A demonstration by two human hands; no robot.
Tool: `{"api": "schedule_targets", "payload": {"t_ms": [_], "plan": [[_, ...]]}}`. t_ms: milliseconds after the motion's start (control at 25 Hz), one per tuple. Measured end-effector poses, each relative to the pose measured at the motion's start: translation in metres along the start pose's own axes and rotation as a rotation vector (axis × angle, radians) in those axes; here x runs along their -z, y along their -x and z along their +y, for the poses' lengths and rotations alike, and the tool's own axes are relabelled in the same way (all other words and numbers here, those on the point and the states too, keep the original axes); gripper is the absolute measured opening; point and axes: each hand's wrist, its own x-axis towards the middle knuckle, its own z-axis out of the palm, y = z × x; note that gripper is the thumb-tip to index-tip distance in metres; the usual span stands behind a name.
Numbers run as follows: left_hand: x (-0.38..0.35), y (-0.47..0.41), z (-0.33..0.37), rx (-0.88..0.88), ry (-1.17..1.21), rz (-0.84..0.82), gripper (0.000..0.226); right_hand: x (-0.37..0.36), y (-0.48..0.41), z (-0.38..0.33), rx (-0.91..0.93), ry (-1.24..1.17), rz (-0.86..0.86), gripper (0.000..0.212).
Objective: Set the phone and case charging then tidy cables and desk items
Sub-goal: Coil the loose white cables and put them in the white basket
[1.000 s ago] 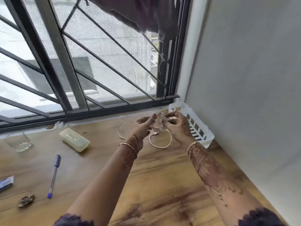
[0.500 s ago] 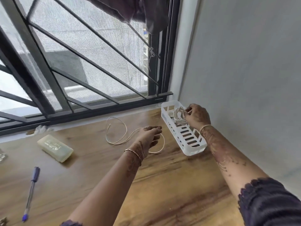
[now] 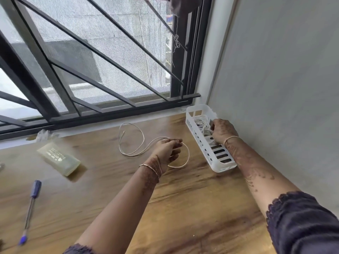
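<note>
Thin cream-white cable [image 3: 188, 155] lies in two loose, rounded loops on the glossy wood-grain desk [image 3: 183, 208], near its far edge below a black metal window grille [image 3: 110, 114]. Its length runs roughly left to right, and a free end lies inside the left loop. The left hand [image 3: 167, 149] curls its fingers round the cable at the right loop. The right hand [image 3: 222, 131] grasps a coiled white cable bundle [image 3: 200, 121] inside a long white slotted plastic basket [image 3: 220, 168]. The basket sits in the desk's far right corner, with its long axis along the smooth grey wall [image 3: 275, 88]. A translucent yellowish rectangular case [image 3: 58, 159] and a blue pen [image 3: 31, 206] lie towards the left edge.
</note>
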Motion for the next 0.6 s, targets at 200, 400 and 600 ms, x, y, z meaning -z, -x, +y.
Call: {"api": "schedule_targets", "payload": {"t_ms": [200,400,600], "plan": [[0.001,0.000,0.000,0.006,-0.007,0.005,0.021,-0.006,0.001,0.000,0.004,-0.026,0.050,0.026],[0.005,0.011,0.006,-0.017,0.032,0.021,0.023,0.013,0.013,-0.002,-0.012,-0.070,0.132,0.021],[0.016,0.032,0.014,-0.057,0.040,0.052,0.025,0.034,0.043,-0.028,0.116,-0.110,0.315,0.018]]}}
